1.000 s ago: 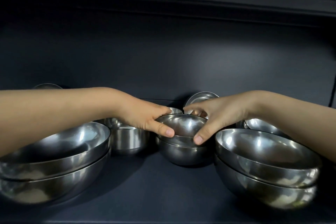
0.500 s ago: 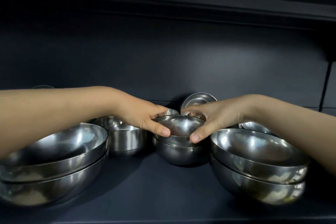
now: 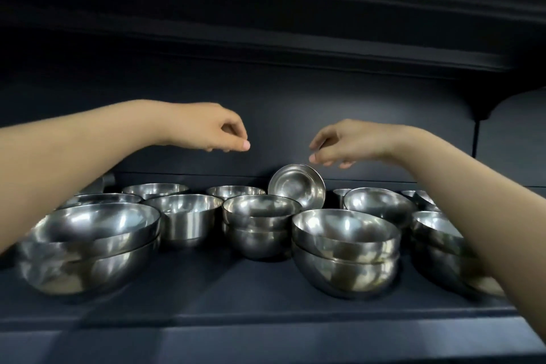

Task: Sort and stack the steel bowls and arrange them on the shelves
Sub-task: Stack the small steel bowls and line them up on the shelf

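1. left hand (image 3: 224, 134): in the air above the bowls, fingers loosely curled, thumb tip near the fingertips, holds nothing.
2. right hand (image 3: 342, 143): about the same height, fingers relaxed and drooping, also empty. The hands are apart from each other and touch no bowl.
3. middle stack (image 3: 257, 224): two small bowls nested, upright on the shelf (image 3: 236, 292), below the gap between the hands.
4. left stack (image 3: 88, 248): two large bowls nested, near left on the same shelf.
5. straight-sided bowl (image 3: 189, 220): single, upright, between left stack and middle stack, just beside both.
6. right stack (image 3: 345, 251): two large bowls nested, just right of the middle stack. Touching or not, cannot tell.
7. tilted bowl (image 3: 297, 189): stands on edge, far, behind the middle stack at the back wall (image 3: 266, 91), opening faces near.
8. far-right stack (image 3: 437, 233): partly hidden by the right forearm, bowl count unclear.
9. back-row bowls (image 3: 155, 188): more upright bowls along the far edge, left and right of the tilted bowl.
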